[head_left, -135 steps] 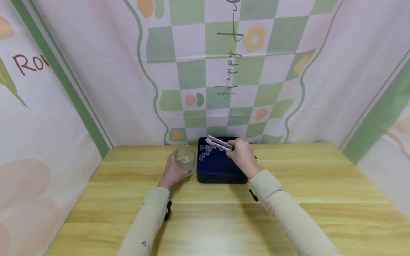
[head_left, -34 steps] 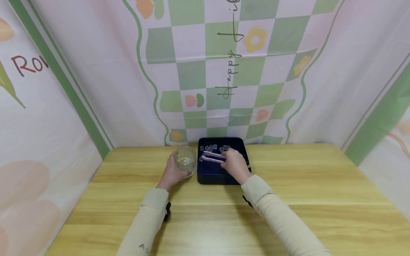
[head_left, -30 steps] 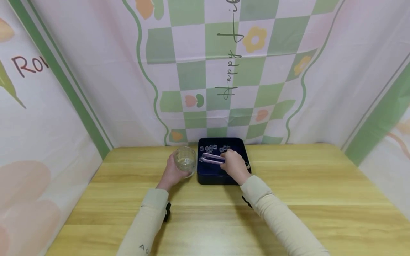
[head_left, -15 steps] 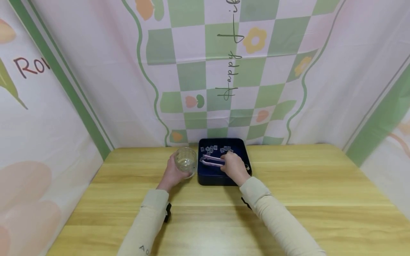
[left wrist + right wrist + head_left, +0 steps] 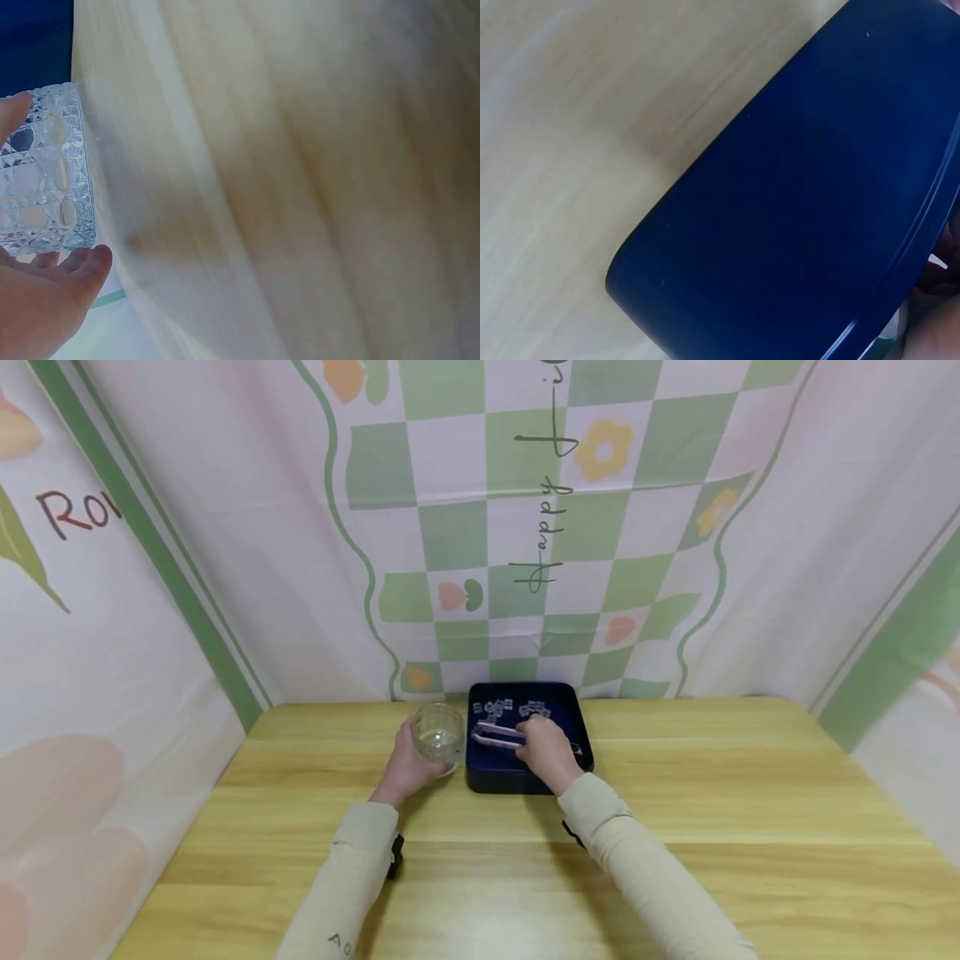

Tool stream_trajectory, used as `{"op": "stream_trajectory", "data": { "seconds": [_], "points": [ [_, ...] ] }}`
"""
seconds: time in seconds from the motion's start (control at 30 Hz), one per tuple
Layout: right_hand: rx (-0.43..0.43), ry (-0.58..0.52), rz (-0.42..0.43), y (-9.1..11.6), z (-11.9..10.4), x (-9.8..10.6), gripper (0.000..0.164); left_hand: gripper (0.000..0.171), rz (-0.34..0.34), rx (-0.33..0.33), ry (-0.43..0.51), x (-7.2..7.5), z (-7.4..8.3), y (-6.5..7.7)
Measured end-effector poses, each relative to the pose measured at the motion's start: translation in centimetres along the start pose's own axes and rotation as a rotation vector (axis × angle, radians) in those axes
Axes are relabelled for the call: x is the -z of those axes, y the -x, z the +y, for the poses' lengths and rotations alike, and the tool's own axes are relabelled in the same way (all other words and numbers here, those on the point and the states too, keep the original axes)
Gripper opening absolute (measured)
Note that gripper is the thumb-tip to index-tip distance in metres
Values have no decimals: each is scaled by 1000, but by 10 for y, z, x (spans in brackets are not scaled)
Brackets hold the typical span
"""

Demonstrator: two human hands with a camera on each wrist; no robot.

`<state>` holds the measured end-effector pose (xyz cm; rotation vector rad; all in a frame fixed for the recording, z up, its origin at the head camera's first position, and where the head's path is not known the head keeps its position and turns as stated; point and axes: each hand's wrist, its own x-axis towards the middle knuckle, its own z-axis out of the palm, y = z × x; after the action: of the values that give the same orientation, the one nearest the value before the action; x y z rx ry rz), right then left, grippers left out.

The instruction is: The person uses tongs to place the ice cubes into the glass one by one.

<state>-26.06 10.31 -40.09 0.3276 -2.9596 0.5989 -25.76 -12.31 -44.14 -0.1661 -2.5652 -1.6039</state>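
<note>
My left hand (image 5: 408, 758) holds a clear cut-pattern glass (image 5: 438, 731) by its side on the table, just left of a dark navy box (image 5: 510, 780). In the left wrist view, thumb and fingers lie on either side of the faceted glass (image 5: 49, 176). Over the open box, my right hand (image 5: 547, 752) grips pale pink tongs (image 5: 498, 744). Their tips point left and reach down at a small clear piece near the box's left wall. Behind them lie several clear cube-like pieces (image 5: 498, 706) in a loose group, and a second cluster (image 5: 534, 708) sits to the right.
The wooden table (image 5: 480, 877) runs under both forearms. A patterned curtain (image 5: 517, 527) hangs right behind the box, and more printed cloth stands at both sides. Something small and light-coloured (image 5: 576, 748) shows inside the box by the right hand.
Since the earliest frame, the right hand has brought the tongs down from the box's back to its left side. Over the last second the tongs' arms have drawn closer together. The left hand stays put.
</note>
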Motion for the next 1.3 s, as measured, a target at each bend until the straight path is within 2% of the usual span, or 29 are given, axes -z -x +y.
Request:
{"op": "stream_trajectory", "data": {
  "seconds": [0.27, 0.6, 0.77, 1.3],
  "points": [
    [27, 14, 17, 1, 1, 1, 30, 101, 1, 2, 8, -1, 1, 0],
    [6, 21, 13, 1, 2, 0, 29, 101, 4, -18, 8, -2, 1, -1],
    [-4, 8, -5, 1, 2, 1, 30, 101, 5, -7, -2, -2, 1, -1],
    [-1, 0, 18, 3, 5, 3, 29, 98, 12, -7, -4, -1, -2, -1]
  ]
}}
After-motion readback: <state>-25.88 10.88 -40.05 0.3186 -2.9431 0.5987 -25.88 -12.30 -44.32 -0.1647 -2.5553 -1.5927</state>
